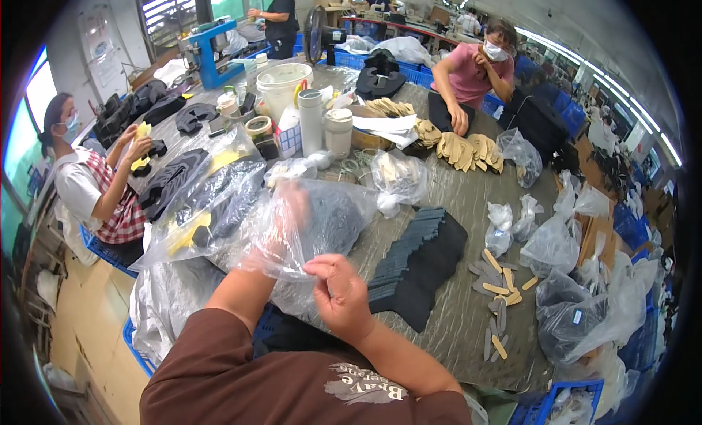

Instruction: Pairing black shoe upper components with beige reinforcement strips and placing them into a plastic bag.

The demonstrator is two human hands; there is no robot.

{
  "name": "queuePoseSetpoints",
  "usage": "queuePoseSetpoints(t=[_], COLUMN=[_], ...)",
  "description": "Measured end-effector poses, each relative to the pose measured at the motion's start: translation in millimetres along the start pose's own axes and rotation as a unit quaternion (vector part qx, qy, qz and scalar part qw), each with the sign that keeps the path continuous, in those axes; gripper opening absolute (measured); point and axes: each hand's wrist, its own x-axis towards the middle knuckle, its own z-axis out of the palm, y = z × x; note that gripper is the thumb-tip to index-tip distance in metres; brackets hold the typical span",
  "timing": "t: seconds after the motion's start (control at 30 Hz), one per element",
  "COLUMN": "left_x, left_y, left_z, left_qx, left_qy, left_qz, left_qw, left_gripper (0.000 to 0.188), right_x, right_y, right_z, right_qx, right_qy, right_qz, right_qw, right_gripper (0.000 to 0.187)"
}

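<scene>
Head view shows the clear plastic bag (349, 205) above the table (472, 198), its edge pinched between the right hand's (342, 297) thumb and fingers; the left hand (291, 205) shows blurred through the film, so I cannot tell whether its fingers are closed. Good handling likely means keeping that pinch firm and spreading the film gently, clear of the dark stacked pieces (420, 268) beside it.

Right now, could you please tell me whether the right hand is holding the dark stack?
No, the right hand pinches the clear bag's edge.
</scene>
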Motion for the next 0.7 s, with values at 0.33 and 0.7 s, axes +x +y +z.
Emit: queuePoseSetpoints(t=[0.33, 0.7], left_x=[3, -140], left_y=[-8, -69], left_z=[3, -137], left_qx=[-0.014, 0.014], left_qy=[-0.108, -0.294], left_qz=[0.267, 0.108], left_qw=[0.957, 0.950], left_gripper=[0.051, 0.053], right_x=[-10, -37], right_y=[10, 65], right_z=[-6, -24], right_qx=[0.103, -0.329], right_qy=[-0.240, -0.317], right_qz=[0.032, -0.014], right_qw=[0.965, 0.889], right_gripper=[0.031, 0.101])
